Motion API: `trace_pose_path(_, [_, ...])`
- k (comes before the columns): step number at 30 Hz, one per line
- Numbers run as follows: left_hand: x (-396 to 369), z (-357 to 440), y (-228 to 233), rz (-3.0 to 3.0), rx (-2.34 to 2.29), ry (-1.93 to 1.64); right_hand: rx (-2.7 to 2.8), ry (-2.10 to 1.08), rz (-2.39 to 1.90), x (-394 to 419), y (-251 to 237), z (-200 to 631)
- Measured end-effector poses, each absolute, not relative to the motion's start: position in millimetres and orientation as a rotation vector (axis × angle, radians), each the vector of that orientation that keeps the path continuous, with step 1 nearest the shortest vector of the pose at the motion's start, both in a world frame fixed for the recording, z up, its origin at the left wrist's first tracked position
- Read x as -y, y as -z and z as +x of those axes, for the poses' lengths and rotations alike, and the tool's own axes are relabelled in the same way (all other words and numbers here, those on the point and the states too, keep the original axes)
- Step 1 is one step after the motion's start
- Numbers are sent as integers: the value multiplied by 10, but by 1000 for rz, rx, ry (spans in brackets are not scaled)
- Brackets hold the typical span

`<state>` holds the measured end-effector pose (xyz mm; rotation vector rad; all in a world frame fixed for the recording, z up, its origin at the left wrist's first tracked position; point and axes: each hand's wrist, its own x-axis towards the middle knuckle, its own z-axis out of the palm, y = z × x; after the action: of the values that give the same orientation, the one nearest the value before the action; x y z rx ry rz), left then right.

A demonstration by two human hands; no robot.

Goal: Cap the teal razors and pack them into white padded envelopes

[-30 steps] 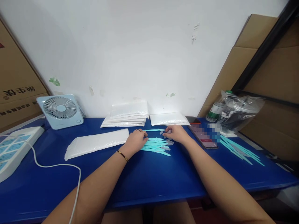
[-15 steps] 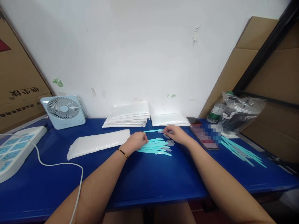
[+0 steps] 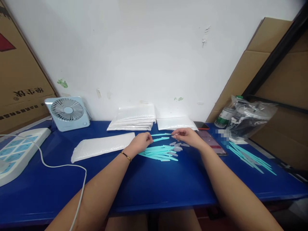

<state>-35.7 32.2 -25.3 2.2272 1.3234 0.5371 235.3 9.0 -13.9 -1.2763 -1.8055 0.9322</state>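
Left hand [image 3: 141, 143]: thumb and fingertips are pressed together, and the left end of a slim turquoise plastic stick [image 3: 161, 139] is pinched there, above the blue table [image 3: 163, 186]. A dark bracelet with gold parts [image 3: 126, 156] is worn on that wrist. Just beyond, a second turquoise stick [image 3: 160, 134] is stretched between the fingertips of both hands; whether it is gripped cannot be told.

Right hand [image 3: 189, 137]: thumb and forefinger are brought close together at the right end of that second stick; whether anything is pinched cannot be told.

A loose pile of turquoise sticks [image 3: 157, 150] is laid on the table, just nearer than the hands. Small flat translucent plastic pieces [image 3: 178, 148] are scattered at its right end.

To the left, a long white padded envelope [image 3: 103, 147] is laid flat. By the wall, a tall stack of white padded envelopes [image 3: 133, 117] and a lower stack of the same [image 3: 176, 123] are placed. Partly behind the right hand, a phone with a lit screen [image 3: 214, 142] is seen; farther right, another bunch of turquoise sticks [image 3: 251, 158] is spread.
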Motion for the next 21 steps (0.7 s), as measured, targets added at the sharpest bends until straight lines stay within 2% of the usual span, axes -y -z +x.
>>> trace_pose_path(4, [-320, -372, 224, 2214, -1329, -545, 1693, -946, -1288, -105, 169, 2319])
trace_pose_path(11, [-338, -379, 224, 2135, -1296, -588, 1470, -1172, -1208, -126, 200, 2379])
trace_pose_path(21, [-377, -388, 268, 2124, -1274, -606, 1352, -1155, -1173, -154, 222, 2280])
